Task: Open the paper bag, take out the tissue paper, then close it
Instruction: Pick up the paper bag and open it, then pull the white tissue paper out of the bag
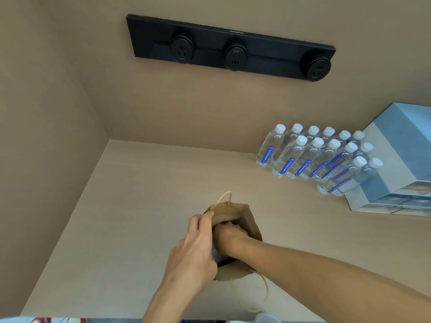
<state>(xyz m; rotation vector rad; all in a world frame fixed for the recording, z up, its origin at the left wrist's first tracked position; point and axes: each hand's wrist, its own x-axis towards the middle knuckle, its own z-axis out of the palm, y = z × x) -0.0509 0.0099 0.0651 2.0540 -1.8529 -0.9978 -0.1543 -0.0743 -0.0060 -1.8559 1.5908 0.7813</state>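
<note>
A small brown paper bag (250,223) with twine handles stands on the beige counter (130,206), its mouth spread open. My left hand (194,250) grips the bag's left rim and side. My right hand (229,236) reaches down inside the mouth, its fingers hidden in the bag. A grey-blue object (215,255) shows in the opening between my hands; I cannot tell if it is the tissue paper or whether my right hand holds it. One twine handle (225,198) sticks up at the far rim, and another (264,285) hangs at the near side.
Several clear water bottles (312,155) with white caps and blue labels stand at the back right. A pale blue drawer unit (396,159) sits beside them at the right edge. A black socket strip (231,48) is mounted on the back wall. A side wall closes the left.
</note>
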